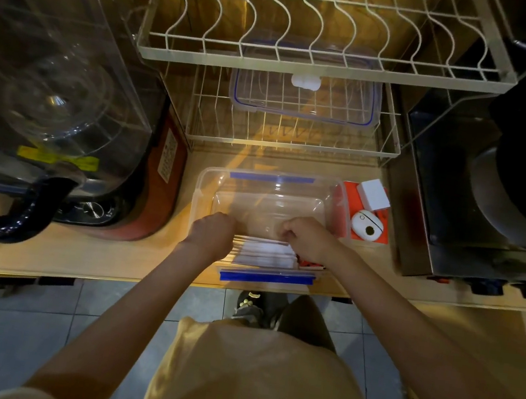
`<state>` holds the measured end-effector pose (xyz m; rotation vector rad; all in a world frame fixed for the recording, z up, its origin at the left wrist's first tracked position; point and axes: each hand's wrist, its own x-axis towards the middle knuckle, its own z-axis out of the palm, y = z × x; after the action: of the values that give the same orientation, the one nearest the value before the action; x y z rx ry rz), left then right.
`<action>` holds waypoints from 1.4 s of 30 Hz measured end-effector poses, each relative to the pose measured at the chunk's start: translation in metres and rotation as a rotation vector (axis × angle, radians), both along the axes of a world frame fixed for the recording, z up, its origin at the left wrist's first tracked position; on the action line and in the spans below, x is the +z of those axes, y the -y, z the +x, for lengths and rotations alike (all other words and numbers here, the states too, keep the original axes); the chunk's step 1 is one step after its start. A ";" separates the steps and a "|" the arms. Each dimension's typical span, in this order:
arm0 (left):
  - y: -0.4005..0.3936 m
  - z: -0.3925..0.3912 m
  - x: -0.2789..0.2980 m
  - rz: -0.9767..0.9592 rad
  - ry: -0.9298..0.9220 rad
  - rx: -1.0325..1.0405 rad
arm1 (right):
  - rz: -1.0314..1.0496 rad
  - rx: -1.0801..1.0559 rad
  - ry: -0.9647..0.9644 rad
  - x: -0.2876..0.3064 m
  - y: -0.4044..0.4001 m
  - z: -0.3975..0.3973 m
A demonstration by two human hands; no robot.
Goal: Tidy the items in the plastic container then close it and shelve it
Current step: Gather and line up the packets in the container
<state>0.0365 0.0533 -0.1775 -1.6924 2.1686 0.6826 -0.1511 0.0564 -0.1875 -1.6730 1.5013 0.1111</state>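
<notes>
The clear rectangular plastic container with blue clips [268, 200] stands open on the wooden worktop [114, 253], at its near edge. Inside, at the near end, a row of flat white packets [264, 253] stands on edge. The risk, as I judge it, is that the packets fall over toward the empty far part when the hands let go, because nothing supports them there. The container could also slide off the near edge if it is pulled. Its clear lid with blue seal [305, 99] lies far away on the lower white wire rack [392, 149], so closing needs a long reach.

Both arms go straight forward and down. The left hand [214, 231] and the right hand [308, 237] are curled narrow, each pinching the tops of the packets, knuckles up.
</notes>
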 end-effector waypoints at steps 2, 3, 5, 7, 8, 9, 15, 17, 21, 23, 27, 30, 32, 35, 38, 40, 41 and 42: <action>-0.001 0.001 -0.004 0.004 -0.027 -0.004 | -0.013 -0.025 0.006 0.003 -0.002 -0.001; -0.001 0.001 -0.006 -0.006 -0.044 0.000 | -0.024 -0.038 0.011 0.004 -0.003 -0.001; -0.002 0.001 -0.007 -0.030 -0.068 -0.012 | -0.044 -0.059 0.023 0.006 -0.004 0.001; -0.003 0.001 -0.008 -0.043 -0.076 -0.043 | -0.048 -0.054 0.024 0.007 -0.006 0.002; -0.004 0.000 -0.008 -0.042 -0.070 -0.055 | -0.047 -0.044 0.018 0.007 -0.006 0.002; -0.005 0.000 -0.009 -0.039 -0.063 -0.063 | -0.045 -0.035 0.010 0.007 -0.007 0.002; -0.006 0.000 -0.009 -0.029 0.011 -0.084 | -0.067 0.107 -0.139 0.001 -0.011 0.009; -0.007 0.000 -0.010 -0.037 0.037 -0.083 | -0.064 0.145 -0.147 -0.002 -0.012 0.012; -0.007 -0.001 -0.010 -0.040 0.044 -0.085 | -0.046 0.141 -0.127 -0.003 -0.013 0.014; -0.006 -0.001 -0.010 -0.031 0.028 -0.081 | -0.067 0.114 -0.118 0.000 -0.013 0.014; -0.006 0.000 -0.009 -0.037 -0.002 -0.047 | -0.095 0.088 -0.087 0.002 -0.013 0.014; -0.006 0.000 -0.005 -0.056 -0.014 0.012 | -0.081 0.053 -0.047 -0.002 -0.014 0.015; -0.006 0.000 -0.003 -0.058 0.005 0.030 | -0.056 0.041 -0.031 -0.003 -0.014 0.016; -0.006 -0.001 -0.004 -0.030 0.037 0.006 | -0.027 0.054 -0.016 -0.002 -0.015 0.018; -0.006 -0.003 -0.005 -0.047 0.046 -0.005 | -0.041 0.043 0.000 0.000 -0.014 0.018; -0.006 -0.004 -0.004 -0.066 0.049 -0.009 | -0.062 0.036 -0.006 0.002 -0.014 0.017; -0.006 -0.005 -0.004 -0.075 0.047 -0.008 | -0.071 0.028 -0.005 0.003 -0.014 0.016; -0.007 -0.005 -0.004 -0.082 0.041 -0.005 | -0.078 0.019 -0.004 0.004 -0.015 0.015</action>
<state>0.0312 0.0602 -0.1812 -1.7248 2.1994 0.5599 -0.1364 0.0710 -0.1836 -1.7502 1.5101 0.0671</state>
